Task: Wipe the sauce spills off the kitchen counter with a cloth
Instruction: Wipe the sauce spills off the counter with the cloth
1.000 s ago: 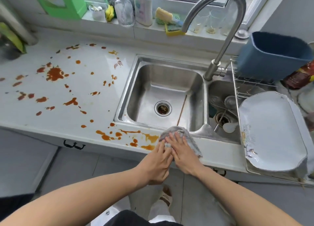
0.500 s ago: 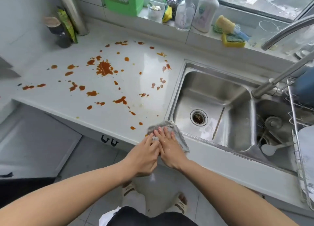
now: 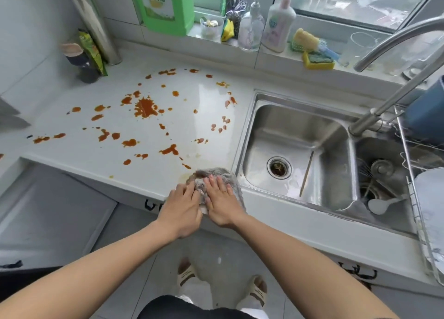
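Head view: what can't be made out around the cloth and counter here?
- Counter under the crumpled grey cloth: hidden by the cloth and both hands, so any sauce there is unknown.
- Left hand fingertips: tucked against the cloth, grip unclear.
- White kitchen counter: cut off by the left frame edge, further orange-brown sauce spills possible.

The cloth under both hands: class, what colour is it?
Grey, fluffy cloth, seen best in the head view.
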`<state>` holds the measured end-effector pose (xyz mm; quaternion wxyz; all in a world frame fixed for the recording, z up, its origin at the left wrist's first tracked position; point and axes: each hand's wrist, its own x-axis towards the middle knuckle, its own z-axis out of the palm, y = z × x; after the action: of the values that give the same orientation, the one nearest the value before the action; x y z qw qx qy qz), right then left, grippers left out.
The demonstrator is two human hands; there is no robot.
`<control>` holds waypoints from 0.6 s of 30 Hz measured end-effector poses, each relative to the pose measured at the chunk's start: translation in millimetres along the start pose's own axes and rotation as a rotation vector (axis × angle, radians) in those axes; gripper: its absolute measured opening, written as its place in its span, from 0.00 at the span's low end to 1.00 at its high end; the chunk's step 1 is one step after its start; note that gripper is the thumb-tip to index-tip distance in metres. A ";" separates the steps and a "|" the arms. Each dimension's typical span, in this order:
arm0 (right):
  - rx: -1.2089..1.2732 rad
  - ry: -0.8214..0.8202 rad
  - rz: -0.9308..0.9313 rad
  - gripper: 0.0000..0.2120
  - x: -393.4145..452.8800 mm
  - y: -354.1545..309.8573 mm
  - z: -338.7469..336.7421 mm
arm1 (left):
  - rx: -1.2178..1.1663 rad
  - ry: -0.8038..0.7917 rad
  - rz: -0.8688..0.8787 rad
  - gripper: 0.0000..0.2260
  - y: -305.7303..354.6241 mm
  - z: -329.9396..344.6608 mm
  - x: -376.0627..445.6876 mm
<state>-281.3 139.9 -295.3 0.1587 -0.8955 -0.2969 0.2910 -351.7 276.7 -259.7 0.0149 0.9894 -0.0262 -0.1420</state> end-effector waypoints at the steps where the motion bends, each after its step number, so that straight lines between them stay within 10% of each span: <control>1: -0.003 0.016 0.015 0.27 -9.9 12.3 -1.3 | -0.055 -0.029 -0.001 0.22 15.0 -2.5 3.5; 8: 0.093 0.100 0.139 0.28 -81.7 91.5 -15.0 | -0.270 0.119 0.009 0.24 133.2 -0.7 36.9; 18: 0.379 0.193 0.147 0.26 -162.6 201.1 -30.5 | -0.233 -0.111 -0.010 0.24 270.1 4.2 62.8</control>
<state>-280.5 -120.5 -294.0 0.3304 -0.8925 -0.1544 0.2653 -305.5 3.5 -271.3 0.1276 0.9718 -0.0055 -0.1984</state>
